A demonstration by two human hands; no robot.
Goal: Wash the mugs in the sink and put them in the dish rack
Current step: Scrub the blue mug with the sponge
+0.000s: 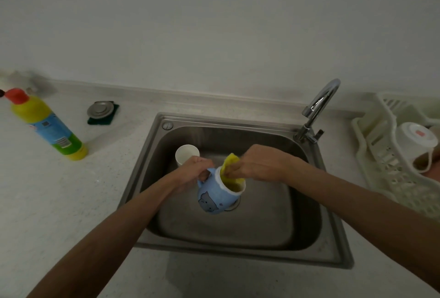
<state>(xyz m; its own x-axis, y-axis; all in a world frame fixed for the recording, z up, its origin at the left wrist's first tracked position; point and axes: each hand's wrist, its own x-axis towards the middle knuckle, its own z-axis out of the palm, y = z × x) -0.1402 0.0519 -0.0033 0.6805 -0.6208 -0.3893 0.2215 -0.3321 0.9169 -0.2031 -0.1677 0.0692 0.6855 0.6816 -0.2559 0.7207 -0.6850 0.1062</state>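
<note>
Figure: scrubbing the blue mug (214, 199) over the sink (273, 226).
The left hand (192, 171) curls round the handle, mug tilted mid-sink; the right hand (259, 164) pinches a yellow sponge (232, 169) inside it. Hard scrubbing could twist the handle loose, dropping the mug.

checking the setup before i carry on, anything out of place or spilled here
Only a small thing: the metal sink plug lies out on the counter, on top of a green scouring pad, left of the sink. No spill or damage shows.
</note>
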